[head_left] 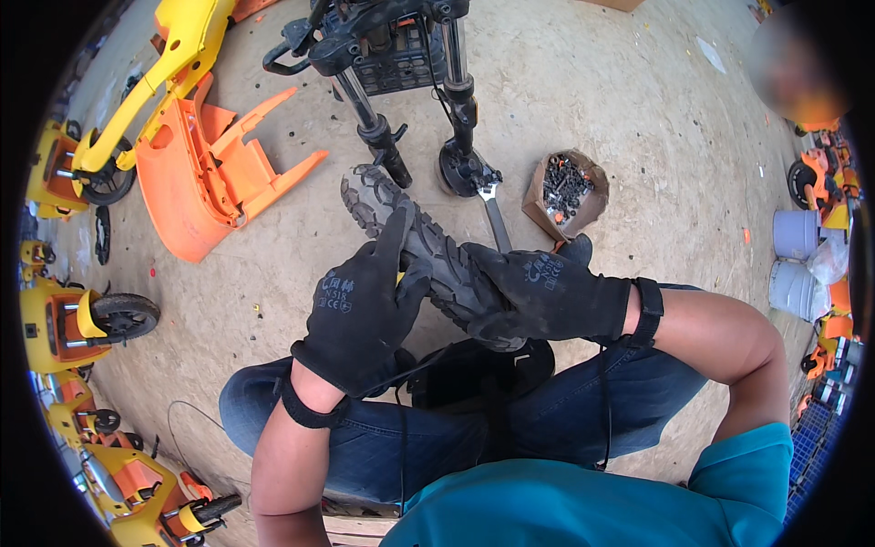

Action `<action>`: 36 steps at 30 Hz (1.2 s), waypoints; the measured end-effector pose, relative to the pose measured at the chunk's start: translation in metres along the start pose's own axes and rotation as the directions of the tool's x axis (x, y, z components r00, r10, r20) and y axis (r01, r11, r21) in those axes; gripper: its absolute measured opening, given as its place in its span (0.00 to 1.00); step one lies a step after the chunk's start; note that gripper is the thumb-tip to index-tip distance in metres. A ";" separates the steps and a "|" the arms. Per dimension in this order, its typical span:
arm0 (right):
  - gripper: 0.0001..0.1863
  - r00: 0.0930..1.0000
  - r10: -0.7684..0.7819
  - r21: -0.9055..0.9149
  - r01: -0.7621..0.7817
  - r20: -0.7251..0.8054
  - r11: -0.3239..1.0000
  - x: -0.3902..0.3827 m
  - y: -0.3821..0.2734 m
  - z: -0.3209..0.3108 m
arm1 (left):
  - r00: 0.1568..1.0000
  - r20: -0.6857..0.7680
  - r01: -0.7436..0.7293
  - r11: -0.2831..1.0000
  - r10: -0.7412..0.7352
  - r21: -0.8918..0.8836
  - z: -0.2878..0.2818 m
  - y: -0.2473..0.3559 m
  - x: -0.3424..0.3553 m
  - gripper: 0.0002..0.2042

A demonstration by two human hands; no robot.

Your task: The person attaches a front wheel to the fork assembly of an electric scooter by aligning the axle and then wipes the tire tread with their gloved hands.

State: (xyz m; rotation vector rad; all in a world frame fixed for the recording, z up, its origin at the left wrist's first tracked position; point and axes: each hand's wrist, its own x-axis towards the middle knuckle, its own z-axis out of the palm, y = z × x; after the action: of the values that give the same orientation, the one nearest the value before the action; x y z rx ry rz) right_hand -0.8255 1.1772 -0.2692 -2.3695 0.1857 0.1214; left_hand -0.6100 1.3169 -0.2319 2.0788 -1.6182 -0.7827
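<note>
A black tyre (460,284) with a knobby tread lies slantwise between my hands, above my lap, seen mostly tread-on; whether a rim sits inside it is hidden. My left hand (360,305), black-gloved, grips its near left side, with the index finger stretched along the tread. On the right side my right hand (561,296), also gloved, is wrapped round the tyre, thumb over the tread. Just beyond stands a vehicle's front fork (372,118) with no wheel between its legs. A wrench (495,219) sits at the lower end of the right leg, by a round black hub part (456,170).
An open cardboard box (597,196) of loose screws and small parts stands right of the fork. An orange plastic body panel (196,196) and a yellow frame (194,36) lie at left. Yellow scooters (55,319) line the left edge; white buckets (791,287) stand at right.
</note>
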 end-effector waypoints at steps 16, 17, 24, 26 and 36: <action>0.47 0.999 0.032 0.032 -0.032 0.000 0.999 0.000 -0.003 -0.002 | 1.000 -0.024 -0.013 1.000 0.013 -0.018 0.002 0.000 0.000 0.32; 0.47 1.000 0.021 0.030 -0.020 -0.012 0.999 0.000 -0.003 -0.001 | 1.000 -0.028 -0.014 1.000 0.013 -0.018 0.002 -0.001 0.000 0.31; 0.47 0.995 0.082 0.079 -0.086 0.059 0.993 0.003 -0.004 -0.004 | 1.000 -0.025 -0.010 1.000 0.009 -0.021 0.003 -0.002 0.000 0.31; 0.47 0.990 0.099 0.072 -0.106 0.100 0.992 0.004 -0.004 -0.004 | 0.999 -0.030 -0.015 1.000 0.014 -0.023 0.003 -0.002 0.000 0.31; 0.47 0.997 0.062 0.073 -0.065 0.038 0.995 0.002 -0.006 -0.006 | 0.999 -0.033 -0.021 0.999 0.021 -0.026 0.003 -0.001 0.000 0.31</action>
State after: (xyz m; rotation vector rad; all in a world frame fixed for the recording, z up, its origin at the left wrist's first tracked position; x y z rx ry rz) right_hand -0.8221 1.1775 -0.2610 -2.2867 0.2445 0.1837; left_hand -0.6107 1.3169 -0.2348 2.0423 -1.6010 -0.7551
